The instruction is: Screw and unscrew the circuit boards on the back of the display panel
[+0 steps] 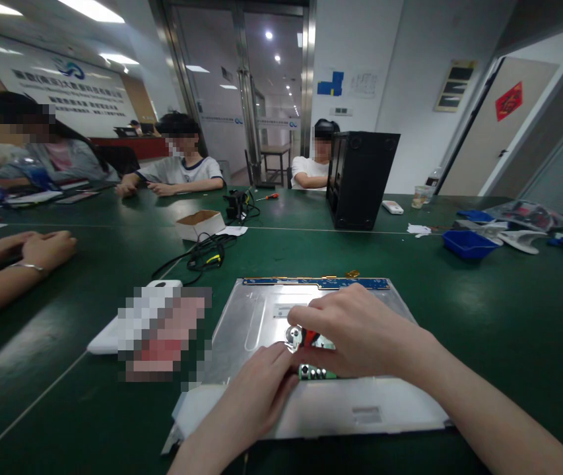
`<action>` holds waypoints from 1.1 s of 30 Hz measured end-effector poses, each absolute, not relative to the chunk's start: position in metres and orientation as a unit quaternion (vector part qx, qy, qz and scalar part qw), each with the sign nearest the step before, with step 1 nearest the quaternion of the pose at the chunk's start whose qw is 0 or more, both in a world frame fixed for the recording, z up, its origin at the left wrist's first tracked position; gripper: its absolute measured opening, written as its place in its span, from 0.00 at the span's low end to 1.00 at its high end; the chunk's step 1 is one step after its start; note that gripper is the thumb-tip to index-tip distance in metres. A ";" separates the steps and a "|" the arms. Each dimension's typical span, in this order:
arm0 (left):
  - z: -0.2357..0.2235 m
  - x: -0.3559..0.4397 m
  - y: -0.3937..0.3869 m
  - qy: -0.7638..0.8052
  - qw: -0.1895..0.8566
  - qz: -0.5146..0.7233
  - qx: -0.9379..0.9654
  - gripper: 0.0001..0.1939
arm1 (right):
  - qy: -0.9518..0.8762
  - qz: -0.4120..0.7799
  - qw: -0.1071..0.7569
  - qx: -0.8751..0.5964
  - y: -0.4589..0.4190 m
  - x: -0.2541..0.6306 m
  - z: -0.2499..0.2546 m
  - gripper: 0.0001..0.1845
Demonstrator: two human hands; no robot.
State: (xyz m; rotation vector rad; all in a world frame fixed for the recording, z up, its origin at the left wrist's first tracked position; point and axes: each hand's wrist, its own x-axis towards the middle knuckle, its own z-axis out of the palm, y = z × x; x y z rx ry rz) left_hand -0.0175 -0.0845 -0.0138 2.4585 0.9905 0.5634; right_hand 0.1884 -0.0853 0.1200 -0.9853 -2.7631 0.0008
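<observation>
A flat silver display panel [231, 330] lies before me, with a blue circuit strip [311, 284] along its far edge and a white strip [331, 412] along its near edge. A green circuit board [318, 373] shows partly on its middle, mostly covered by my hands. My right hand [355, 330] is closed around a red-and-black screwdriver [309, 337] over this board; its tip is hidden. Beside the handle is a shiny round piece [293, 338]. My left hand [266, 376] rests on the panel, fingers together near the shiny piece; what they pinch, if anything, is hidden.
Left of the panel lie a white device [107, 336] and a blurred pink item [167, 336]. Beyond are black cables [206, 254], a small box [200, 224], a black computer case [363, 178] and a blue tray [466, 244]. Another person's hands [46, 254] rest at the left.
</observation>
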 end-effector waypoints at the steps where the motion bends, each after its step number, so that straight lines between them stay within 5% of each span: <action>1: -0.014 -0.017 -0.085 0.359 0.209 0.202 0.887 0.10 | -0.934 -0.015 0.105 -0.340 -0.085 0.188 0.119 0.10; 33: -0.022 -0.020 -0.079 0.355 0.221 0.185 0.889 0.11 | -0.938 0.047 0.107 -0.326 -0.087 0.188 0.120 0.10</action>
